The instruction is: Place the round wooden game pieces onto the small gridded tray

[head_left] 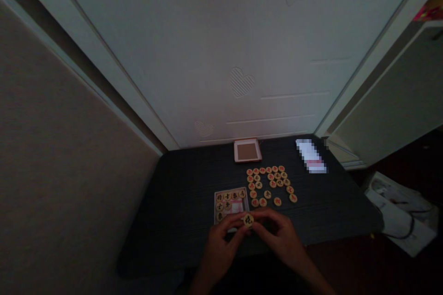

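Observation:
Between the fingertips of both hands is a round Chinese chess piece (pixel 248 220) with a black character, its face turned up towards me. My left hand (pixel 224 239) pinches it from the left, and my right hand (pixel 275 230) from the right. Just beyond my left hand lies a shallow box (pixel 247 198) with several black-character pieces (pixel 227 196) set in rows. A pink and white patch shows on its floor, and my fingers hide its near part. To its right, several loose pieces (pixel 277 201), red and black, lie spread on the dark table (pixel 180 203).
An open box lid (pixel 247 151) with a brown inside lies at the table's back edge. A blurred-out bright rectangular object (pixel 310 156) lies at the back right. A white panel with heart shapes (pixel 242 82) rises behind the table. White bags (pixel 404 212) stand right of it.

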`<state>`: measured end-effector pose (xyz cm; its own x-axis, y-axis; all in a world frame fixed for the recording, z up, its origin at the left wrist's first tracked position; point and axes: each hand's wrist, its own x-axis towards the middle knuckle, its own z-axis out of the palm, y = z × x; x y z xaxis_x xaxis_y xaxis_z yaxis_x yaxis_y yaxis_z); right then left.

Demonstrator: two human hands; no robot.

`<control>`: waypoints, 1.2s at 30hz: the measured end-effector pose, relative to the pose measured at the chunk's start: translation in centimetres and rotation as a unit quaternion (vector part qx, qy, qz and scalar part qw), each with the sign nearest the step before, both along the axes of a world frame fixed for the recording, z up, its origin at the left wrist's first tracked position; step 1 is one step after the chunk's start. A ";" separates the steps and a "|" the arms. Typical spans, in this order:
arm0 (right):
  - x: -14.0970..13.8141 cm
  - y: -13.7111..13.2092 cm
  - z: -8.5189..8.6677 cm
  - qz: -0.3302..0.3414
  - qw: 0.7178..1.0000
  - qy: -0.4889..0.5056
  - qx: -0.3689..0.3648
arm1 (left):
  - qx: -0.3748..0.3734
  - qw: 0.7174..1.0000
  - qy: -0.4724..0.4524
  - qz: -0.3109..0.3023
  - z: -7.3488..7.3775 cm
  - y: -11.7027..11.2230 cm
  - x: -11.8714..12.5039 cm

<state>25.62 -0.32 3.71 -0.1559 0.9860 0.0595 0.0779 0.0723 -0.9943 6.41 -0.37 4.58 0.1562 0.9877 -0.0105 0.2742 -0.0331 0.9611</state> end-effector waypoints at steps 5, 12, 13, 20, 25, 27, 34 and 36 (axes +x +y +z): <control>0.0 0.0 0.3 0.003 0.997 -0.041 0.072 | 0.011 1.000 0.008 0.010 0.1 0.2 -0.1; 0.0 -0.1 -0.5 0.031 0.986 -0.090 0.139 | -0.030 0.999 -0.004 -0.026 0.7 0.2 -0.3; 0.0 -0.1 -0.6 0.034 0.985 -0.091 0.144 | -0.031 0.999 -0.005 -0.030 0.7 0.1 -0.4; -0.4 0.0 -0.4 0.038 0.983 -0.102 0.151 | -0.026 0.999 0.023 0.002 0.2 -0.1 -1.2; -0.8 -0.1 0.0 0.037 0.985 -0.091 0.140 | -0.018 1.000 0.019 0.001 0.5 0.1 -1.4; -0.9 -0.1 -0.1 0.042 0.986 -0.080 0.137 | -0.018 1.000 0.020 0.002 0.6 0.1 -1.3; -0.9 0.1 -0.8 0.045 0.987 -0.085 0.133 | -0.012 0.998 0.060 -0.007 0.5 -0.1 -2.2; -1.0 0.3 -1.2 0.030 0.985 -0.099 0.140 | 0.020 0.995 0.094 0.008 -0.1 0.2 -3.0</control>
<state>24.63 0.02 2.48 -0.2486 0.9239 0.2908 0.2561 0.3522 -0.9002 3.41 -0.19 4.51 0.1398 0.9902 0.0020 0.4499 -0.0653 0.8907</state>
